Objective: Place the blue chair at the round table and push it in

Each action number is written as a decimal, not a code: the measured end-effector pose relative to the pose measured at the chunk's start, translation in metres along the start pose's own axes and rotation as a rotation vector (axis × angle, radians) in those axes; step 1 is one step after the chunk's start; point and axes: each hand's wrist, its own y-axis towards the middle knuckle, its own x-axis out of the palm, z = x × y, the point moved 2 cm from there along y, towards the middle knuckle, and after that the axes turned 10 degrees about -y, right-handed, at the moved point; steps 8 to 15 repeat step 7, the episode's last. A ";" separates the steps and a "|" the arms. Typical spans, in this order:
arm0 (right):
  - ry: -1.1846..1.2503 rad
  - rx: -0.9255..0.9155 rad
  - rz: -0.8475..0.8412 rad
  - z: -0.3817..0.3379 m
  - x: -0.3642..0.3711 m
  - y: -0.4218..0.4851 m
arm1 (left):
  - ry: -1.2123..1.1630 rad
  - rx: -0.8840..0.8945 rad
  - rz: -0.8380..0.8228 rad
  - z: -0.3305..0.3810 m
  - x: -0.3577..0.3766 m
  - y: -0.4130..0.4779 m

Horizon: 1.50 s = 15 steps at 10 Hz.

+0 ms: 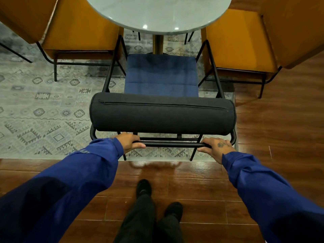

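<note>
The blue chair (pixel 161 75) has a blue seat cushion, a dark grey bolster backrest and a black metal frame. It faces the round pale table (pixel 157 13) straight ahead, its seat front near the table's edge and central post. My left hand (pixel 130 141) grips the black rear bar of the chair on the left. My right hand (pixel 216 148) grips the same bar on the right. Both arms wear blue sleeves.
An orange chair (pixel 77 27) stands left of the blue chair and another orange chair (pixel 240 41) stands right, each close to its frame. A patterned rug (pixel 43 106) lies under the table. Wooden floor (pixel 192 186) lies beneath my feet.
</note>
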 end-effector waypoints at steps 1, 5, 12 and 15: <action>0.004 0.008 0.005 -0.001 0.000 -0.001 | -0.005 -0.001 0.012 -0.001 0.002 -0.001; -0.022 0.003 -0.056 -0.009 -0.013 -0.003 | 0.116 -0.069 -0.034 0.005 -0.008 0.002; 0.090 -0.033 -0.023 -0.028 -0.046 -0.007 | 0.222 -0.068 0.013 0.034 -0.024 0.000; 0.090 -0.033 -0.023 -0.028 -0.046 -0.007 | 0.222 -0.068 0.013 0.034 -0.024 0.000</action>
